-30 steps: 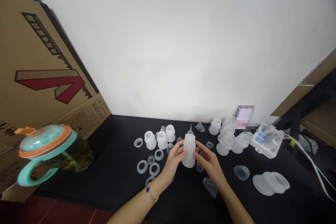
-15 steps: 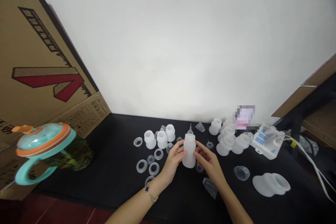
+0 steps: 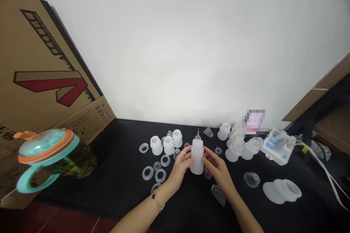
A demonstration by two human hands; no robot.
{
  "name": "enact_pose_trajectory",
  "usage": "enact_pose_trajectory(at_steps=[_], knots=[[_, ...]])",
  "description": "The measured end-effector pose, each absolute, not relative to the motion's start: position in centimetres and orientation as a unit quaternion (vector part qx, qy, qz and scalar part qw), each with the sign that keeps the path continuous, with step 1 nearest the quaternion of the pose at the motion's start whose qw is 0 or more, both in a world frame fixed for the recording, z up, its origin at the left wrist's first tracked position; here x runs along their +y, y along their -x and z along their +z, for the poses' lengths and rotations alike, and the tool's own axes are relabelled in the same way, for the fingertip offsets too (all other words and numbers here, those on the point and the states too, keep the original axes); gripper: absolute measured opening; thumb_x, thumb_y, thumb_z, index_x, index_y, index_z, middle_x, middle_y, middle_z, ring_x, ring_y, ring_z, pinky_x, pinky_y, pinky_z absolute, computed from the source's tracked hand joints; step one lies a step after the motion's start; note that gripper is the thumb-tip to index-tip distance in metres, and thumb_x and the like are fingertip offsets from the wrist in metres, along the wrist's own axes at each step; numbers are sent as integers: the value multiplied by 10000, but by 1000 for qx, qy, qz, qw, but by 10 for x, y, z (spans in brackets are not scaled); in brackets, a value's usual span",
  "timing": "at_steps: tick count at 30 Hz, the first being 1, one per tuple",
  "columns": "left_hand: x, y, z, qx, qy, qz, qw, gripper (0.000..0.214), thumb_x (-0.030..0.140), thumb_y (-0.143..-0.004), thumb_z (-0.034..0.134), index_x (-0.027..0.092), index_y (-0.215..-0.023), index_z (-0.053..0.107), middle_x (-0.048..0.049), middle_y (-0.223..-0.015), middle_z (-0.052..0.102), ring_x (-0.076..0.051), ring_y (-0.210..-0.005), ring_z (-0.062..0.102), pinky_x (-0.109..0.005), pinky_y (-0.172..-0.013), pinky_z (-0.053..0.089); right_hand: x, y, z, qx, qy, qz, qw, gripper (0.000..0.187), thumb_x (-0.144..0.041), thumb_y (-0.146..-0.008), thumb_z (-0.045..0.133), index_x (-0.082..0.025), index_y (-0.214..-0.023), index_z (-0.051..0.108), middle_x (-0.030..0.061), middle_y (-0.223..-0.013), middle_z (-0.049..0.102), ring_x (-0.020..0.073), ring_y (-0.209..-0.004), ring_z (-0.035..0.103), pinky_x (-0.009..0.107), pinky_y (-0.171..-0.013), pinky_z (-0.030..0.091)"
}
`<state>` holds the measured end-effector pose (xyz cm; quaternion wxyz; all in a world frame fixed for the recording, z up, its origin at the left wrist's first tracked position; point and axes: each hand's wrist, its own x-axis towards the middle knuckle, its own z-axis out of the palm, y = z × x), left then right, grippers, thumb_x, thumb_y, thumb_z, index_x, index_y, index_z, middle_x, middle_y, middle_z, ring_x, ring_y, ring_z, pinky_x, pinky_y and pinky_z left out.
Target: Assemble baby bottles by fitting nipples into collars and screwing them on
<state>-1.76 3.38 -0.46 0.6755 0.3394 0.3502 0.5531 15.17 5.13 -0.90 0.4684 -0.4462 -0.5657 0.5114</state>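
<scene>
The translucent bottle (image 3: 197, 160) is upright, set in from the far edge of the desk (image 3: 117, 174). A clear pointed tip (image 3: 198, 134) shows directly above its neck; seating cannot be confirmed. Left hand (image 3: 179, 166): grip closed on the bottle's left side, thumb across the front. Right hand (image 3: 218, 168): grip closed on its right side. Contact between base and desk cannot be determined.

Left of the bottle, toward the far edge, are three white containers (image 3: 168, 145), upright, mouths up. Flat rings (image 3: 148, 168) lie nearer the left edge. Right of the bottle, at the far edge, capped bottles (image 3: 234, 152) stand beside a white box (image 3: 278, 153). Toward the near edge, a clear cap (image 3: 252, 179) and a tipped-over bottle (image 3: 280, 191) lie apart. A lidded jug (image 3: 51, 147) is at the left edge.
</scene>
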Motion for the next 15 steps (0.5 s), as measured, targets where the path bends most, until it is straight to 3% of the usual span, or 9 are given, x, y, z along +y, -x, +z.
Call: enact_pose_trajectory(at_steps=[15], knots=[[34, 19, -7, 338, -345, 557, 675, 451, 259, -810, 758, 190, -1237, 633, -120, -1183, 736, -270, -1012, 695, -304, -818, 474, 52, -152, -13, -571, 446, 506, 468, 556, -509, -838, 700, -197, -1298, 683, 23, -823, 592, 142, -602, 531, 248, -495, 440]])
